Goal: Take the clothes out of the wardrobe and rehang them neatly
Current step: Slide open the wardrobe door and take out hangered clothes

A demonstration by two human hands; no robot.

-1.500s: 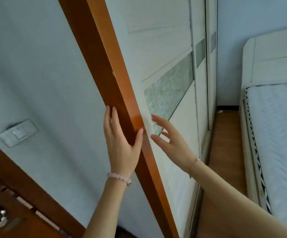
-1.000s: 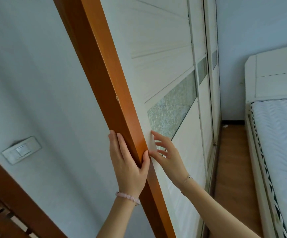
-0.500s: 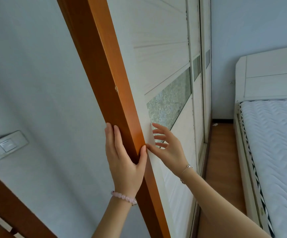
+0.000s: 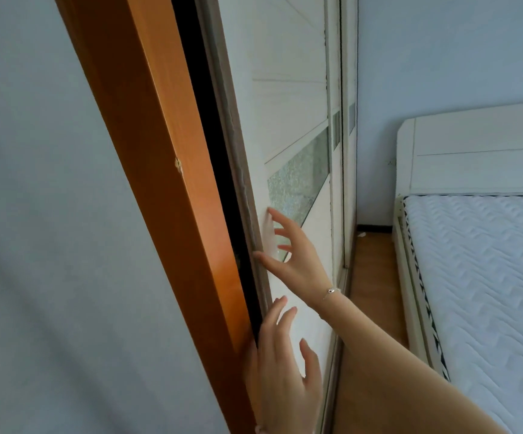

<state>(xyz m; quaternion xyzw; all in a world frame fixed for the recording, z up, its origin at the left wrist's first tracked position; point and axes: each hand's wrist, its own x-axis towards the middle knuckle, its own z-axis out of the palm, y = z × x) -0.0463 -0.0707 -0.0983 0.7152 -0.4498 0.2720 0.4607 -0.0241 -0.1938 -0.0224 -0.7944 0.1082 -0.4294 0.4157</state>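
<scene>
The wardrobe's white sliding door (image 4: 288, 114) with a frosted glass strip has slid a little to the right, leaving a narrow dark gap (image 4: 219, 189) beside the orange wooden side panel (image 4: 166, 183). My right hand (image 4: 294, 258) lies with spread fingers flat on the door face, thumb near its edge. My left hand (image 4: 285, 368) is lower down, fingers straight, touching the door's edge by the gap. No clothes are visible; the inside is dark.
A pale wall (image 4: 50, 245) is to the left of the orange panel. More sliding doors (image 4: 348, 136) run toward the far wall. A bed with a white quilted mattress (image 4: 485, 277) and white headboard stands at right, across a narrow strip of wooden floor (image 4: 373, 277).
The sliding door has moved right, opening a dark gap. My left hand left the orange panel and now touches the door edge. My right hand shifted right with the door.
</scene>
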